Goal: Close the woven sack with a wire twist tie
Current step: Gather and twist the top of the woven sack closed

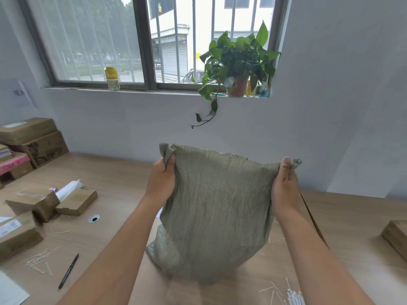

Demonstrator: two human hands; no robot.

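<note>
A grey-green woven sack [217, 208] stands upright on the wooden table [123, 186], its bottom resting near the front edge. My left hand [161, 179] pinches the sack's top left corner. My right hand [285, 186] pinches the top right corner, so the mouth is stretched flat between them. Pale wire twist ties [38, 259] lie scattered on the table at the left, and a bundle of ties [294, 297] lies at the bottom right. No tie is in either hand.
Cardboard boxes [47, 202] crowd the left side of the table, with a black pen [68, 270] near the front left. Another box [396, 235] sits at the right edge. A potted plant [236, 64] and a bottle [112, 78] stand on the windowsill behind.
</note>
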